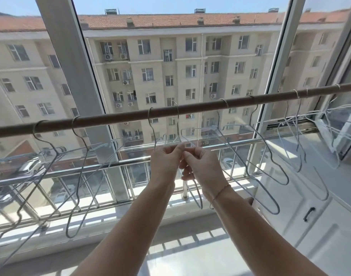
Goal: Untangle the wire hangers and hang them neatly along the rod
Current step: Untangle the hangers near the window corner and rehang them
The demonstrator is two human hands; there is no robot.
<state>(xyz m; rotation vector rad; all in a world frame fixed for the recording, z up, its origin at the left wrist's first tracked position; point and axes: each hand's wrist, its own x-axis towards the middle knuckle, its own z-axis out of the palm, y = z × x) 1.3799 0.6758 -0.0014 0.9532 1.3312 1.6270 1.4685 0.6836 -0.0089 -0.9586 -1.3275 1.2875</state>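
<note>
In the head view the left hand (166,162) and the right hand (202,169), fingers curled, pinch the crossed wires of the middle hangers (178,124), just below the rod (190,109) where their hooks sit. On both sides hang the other hangers (73,125). A too hard pull may lift a hook off the rod, or drag a neighbour into the tangle.

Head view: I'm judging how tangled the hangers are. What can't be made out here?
Head view: where the middle hangers cross, hidden by the left hand and right hand.
Head view: left-end hangers, cut off by the left edge.
Head view: right-end hangers, too thin and overlapped to count.
Head view: both ends of the rod, cut off by the edges.
</note>
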